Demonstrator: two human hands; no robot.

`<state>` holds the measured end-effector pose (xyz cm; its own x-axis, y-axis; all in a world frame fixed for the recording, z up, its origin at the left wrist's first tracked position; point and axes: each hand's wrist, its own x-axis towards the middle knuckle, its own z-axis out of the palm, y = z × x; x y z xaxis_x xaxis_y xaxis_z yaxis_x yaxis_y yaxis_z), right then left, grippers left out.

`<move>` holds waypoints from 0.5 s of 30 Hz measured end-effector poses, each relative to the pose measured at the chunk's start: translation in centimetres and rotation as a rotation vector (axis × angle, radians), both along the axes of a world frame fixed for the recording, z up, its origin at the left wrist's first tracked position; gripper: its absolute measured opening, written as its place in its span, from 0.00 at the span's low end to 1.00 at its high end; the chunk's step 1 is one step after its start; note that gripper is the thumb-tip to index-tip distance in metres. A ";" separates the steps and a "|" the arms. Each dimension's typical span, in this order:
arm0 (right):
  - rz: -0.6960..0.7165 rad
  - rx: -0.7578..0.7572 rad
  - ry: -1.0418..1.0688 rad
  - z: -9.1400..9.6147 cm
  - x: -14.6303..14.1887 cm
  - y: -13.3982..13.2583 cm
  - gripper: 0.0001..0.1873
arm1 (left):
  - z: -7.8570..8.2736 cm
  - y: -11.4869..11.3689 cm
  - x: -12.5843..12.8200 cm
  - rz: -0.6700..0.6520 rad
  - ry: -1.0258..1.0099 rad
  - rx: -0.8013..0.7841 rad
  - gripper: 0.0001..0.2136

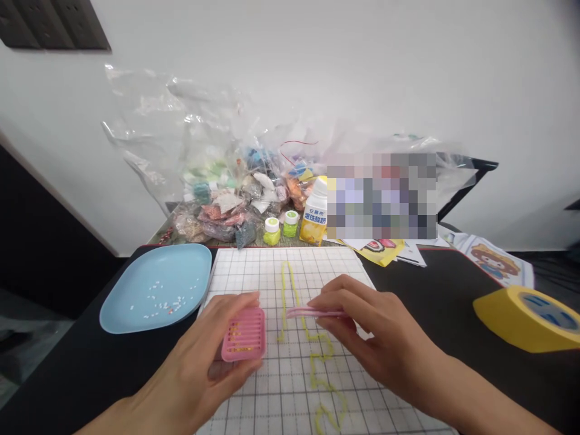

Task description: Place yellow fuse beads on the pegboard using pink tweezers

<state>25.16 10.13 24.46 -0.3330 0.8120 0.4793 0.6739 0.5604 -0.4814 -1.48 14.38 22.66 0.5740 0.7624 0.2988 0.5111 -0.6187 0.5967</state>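
R hand (pixel 380 329) pinches pink tweezers (pixel 312 312) above lime bead outline (pixel 317 336) on gridded board (pixel 254 266), L hand (pixel 199 350) gripping ridged pink tray (pixel 257 333) w/ gold beads (pixel 240 348); from where I stand, prob. mid-bead-placing, next move calling for steady tweezers btwn. tray & outline.

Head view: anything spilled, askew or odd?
One oddity: the pixelated block just right of the white-and-yellow bottle, hiding whatever is there. No spill visible: the loose white bits lie inside the blue plate.
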 end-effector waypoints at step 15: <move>0.121 -0.055 -0.104 -0.7 -2.6 -1.0 0.16 | -0.2 -0.9 0.6 -0.010 -0.106 -0.028 0.31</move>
<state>22.60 9.15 23.76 -0.4753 0.7870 0.3933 0.6512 0.6153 -0.4443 -0.89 13.49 22.51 0.5476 0.7659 0.3369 0.4381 -0.6055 0.6644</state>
